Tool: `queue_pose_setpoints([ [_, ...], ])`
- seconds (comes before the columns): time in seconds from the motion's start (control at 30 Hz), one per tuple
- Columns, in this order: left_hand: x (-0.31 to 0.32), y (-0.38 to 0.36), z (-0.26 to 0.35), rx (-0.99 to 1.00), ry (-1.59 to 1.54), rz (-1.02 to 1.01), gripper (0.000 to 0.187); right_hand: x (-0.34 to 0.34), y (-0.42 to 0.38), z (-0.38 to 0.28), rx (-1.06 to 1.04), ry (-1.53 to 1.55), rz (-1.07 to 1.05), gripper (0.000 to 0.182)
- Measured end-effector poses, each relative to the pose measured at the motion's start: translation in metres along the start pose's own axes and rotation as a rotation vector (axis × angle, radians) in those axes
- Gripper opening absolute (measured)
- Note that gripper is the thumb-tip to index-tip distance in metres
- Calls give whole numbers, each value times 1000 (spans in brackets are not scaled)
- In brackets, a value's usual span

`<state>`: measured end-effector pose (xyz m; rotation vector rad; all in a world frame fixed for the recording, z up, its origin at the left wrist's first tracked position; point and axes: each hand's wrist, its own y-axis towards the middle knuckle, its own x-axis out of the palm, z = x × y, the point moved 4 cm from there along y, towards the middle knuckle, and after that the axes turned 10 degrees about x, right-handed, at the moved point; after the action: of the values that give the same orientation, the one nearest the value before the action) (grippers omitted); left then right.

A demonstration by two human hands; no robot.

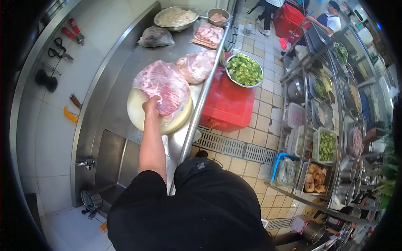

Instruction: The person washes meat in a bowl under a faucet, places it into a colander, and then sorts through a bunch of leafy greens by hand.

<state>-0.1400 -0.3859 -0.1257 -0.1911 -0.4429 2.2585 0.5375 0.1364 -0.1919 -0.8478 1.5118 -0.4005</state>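
A kitchen seen from above, through a wide lens worn on the person's head. At far left, scissors [57, 48] and small tools hang on a tiled wall, handy to the work. Next comes a long steel bench [121, 79] with a sink [111, 161] sunk into its near end. One bare arm reaches straight forward over the sink, elbow nearly locked. Which arm it is cannot be told for certain; it reads as the left hand [151, 105]. Its fingers curl onto the near edge of a clear bag of raw meat [161, 85], gripping the plastic. The bag lies on a round pale chopping board [140, 115] at the bench's front edge, likely set there for cutting. The other hand is out of sight.

Further right on the bench lie a second bag of meat [197, 65], a tray of sliced meat [208, 35] and a bowl of noodles [175, 17]. A bowl of chopped greens [244, 70] sits atop a red box [228, 104] on the tiled floor. At far right, shelves [322, 125] hold pans and food tubs, and another person [328, 21] works in the distance.
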Motion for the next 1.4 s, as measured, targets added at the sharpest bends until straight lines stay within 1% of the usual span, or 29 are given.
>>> queue_pose_setpoints([
  [0.03,10,-15,11,-100,-140,-71,50,-9,-1,-4,-18,-47,18,9],
  [0.07,15,-30,27,-103,-141,-62,50,-19,-4,-9,-49,-98,36,9],
  [0.13,38,-51,55,-84,-375,-303,48,-39,-6,-17,-132,-221,97,9],
  [0.17,40,-43,55,-90,-382,-296,48,-49,-6,-23,-164,-238,131,9],
  [0.23,56,-19,61,-159,-559,-362,44,-66,-4,-37,-172,-203,172,9],
  [0.27,63,10,59,-67,-588,-289,40,-75,2,-47,-128,-91,162,9],
  [0.3,73,32,68,-78,-646,-291,35,-84,6,-58,-86,24,157,8],
  [0.33,84,54,78,-90,-702,-293,30,-95,15,-77,1,259,134,7],
  [0.4,112,99,116,-82,-787,-456,20,-109,29,-109,183,737,82,6],
  [0.43,122,127,127,39,-788,-539,14,-110,29,-117,275,975,55,5],
  [0.5,133,147,157,25,-743,-442,9,-106,29,-130,222,986,74,7],
  [0.57,124,247,129,-30,-769,-155,8,-95,23,-127,247,968,14,9],
  [0.6,118,263,120,66,-594,-82,7,-90,10,-122,215,939,-31,11],
  [0.63,111,273,116,163,-417,-13,6,-84,2,-117,111,736,1,11],
  [0.7,87,274,115,259,-499,-295,10,-73,-6,-107,-18,270,67,11],
  [0.73,80,248,118,249,-494,-330,20,-67,-9,-102,-39,106,77,11],
  [0.77,69,220,122,236,-487,-358,30,-64,-6,-101,-25,70,68,11],
  [0.8,55,202,122,227,-482,-347,30,-64,-2,-99,-5,47,50,11],
  [0.87,21,175,113,167,-286,-85,47,-68,13,-101,30,44,15,11],
  [0.97,-21,157,102,212,-324,-11,55,-80,46,-110,33,19,-17,11],
  [1.07,-45,108,113,208,-281,48,52,-96,84,-126,-48,-73,-34,12],
  [1.13,-60,84,114,228,-271,78,49,-109,115,-142,-168,-192,-31,12],
  [1.17,-68,72,114,233,-264,81,47,-117,130,-152,-273,-300,-8,12],
  [1.2,-74,62,115,227,-275,106,42,-126,147,-167,-409,-436,35,13],
  [1.23,-77,47,120,238,-279,136,42,-136,163,-183,-548,-564,96,13],
  [1.3,-86,14,132,297,-270,123,38,-163,207,-228,-711,-651,213,13],
  [1.33,-95,0,136,298,-268,145,38,-178,242,-254,-404,-70,-176,14],
  [1.37,-103,-14,141,328,-240,130,35,-194,265,-285,-41,564,-352,15],
  [1.4,-110,-26,143,356,-210,114,32,-210,277,-321,-106,641,-297,15],
])
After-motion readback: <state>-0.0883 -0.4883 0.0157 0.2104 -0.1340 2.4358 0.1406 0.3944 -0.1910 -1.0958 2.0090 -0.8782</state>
